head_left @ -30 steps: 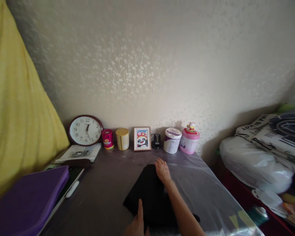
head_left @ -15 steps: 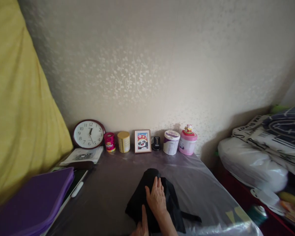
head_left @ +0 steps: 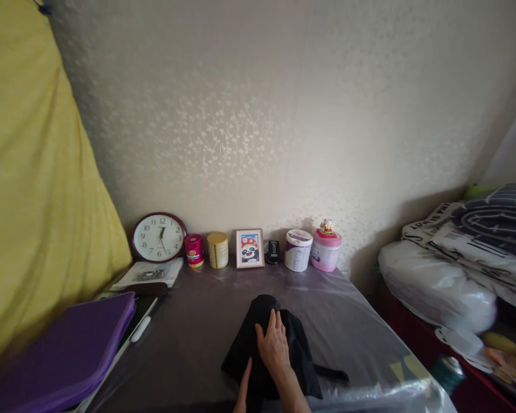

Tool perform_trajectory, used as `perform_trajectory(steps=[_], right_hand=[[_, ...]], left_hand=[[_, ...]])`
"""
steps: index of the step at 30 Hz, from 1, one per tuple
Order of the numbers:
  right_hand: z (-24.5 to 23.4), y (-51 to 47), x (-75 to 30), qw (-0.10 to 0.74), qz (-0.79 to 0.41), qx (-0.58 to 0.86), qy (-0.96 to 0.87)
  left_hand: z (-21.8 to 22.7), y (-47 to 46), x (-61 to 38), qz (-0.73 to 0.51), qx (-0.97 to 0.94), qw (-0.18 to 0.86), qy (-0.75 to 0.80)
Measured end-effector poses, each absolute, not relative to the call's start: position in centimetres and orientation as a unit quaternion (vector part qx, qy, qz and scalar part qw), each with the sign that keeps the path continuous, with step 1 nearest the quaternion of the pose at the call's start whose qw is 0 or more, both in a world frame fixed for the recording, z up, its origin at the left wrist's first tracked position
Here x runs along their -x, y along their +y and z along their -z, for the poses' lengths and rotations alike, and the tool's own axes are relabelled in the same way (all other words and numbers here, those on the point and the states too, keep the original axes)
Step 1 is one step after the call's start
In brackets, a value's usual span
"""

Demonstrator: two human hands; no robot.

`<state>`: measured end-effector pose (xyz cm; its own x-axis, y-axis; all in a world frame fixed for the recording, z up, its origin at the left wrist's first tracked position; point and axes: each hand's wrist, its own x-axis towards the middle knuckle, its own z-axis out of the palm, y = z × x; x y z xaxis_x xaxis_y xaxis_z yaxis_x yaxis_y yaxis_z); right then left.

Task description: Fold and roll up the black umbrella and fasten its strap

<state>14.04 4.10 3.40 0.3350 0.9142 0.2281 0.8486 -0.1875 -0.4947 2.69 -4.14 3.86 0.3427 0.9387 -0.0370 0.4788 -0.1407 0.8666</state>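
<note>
A black cloth item lies bunched on the table in front of me, with a rounded top and a strap sticking out to the right. I cannot tell what kind of item it is. Flat on its middle rests my right hand, fingers stretched out and pointing away from me. Lower and to the left, my left hand shows at the bottom edge of the view, turned on its side against the cloth with a finger extended. The rest of that hand is hidden or cut off.
Along the wall stand a clock, a pink tin, a yellow can, a picture frame, a white-purple tub and a pink tub. Purple folders lie left; bagged bedding sits right.
My left hand has turned more onto its edge and drawn slightly down, so less of it shows. My right hand stays on the black cloth. The view has shifted slightly.
</note>
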Motion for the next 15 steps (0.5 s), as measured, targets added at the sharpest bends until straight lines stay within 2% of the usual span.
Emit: perform_trajectory(steps=[8, 15], right_hand=[[-3.9, 3.9, -14.0, 0.270, -0.064, 0.774, -0.570], [-4.4, 3.6, -13.9, 0.267, -0.065, 0.773, -0.572]], left_hand=[[-3.9, -3.7, -2.6, -0.253, -0.698, 0.441, 0.504], [-4.1, -3.8, -3.6, -0.085, -0.689, 0.415, 0.588]])
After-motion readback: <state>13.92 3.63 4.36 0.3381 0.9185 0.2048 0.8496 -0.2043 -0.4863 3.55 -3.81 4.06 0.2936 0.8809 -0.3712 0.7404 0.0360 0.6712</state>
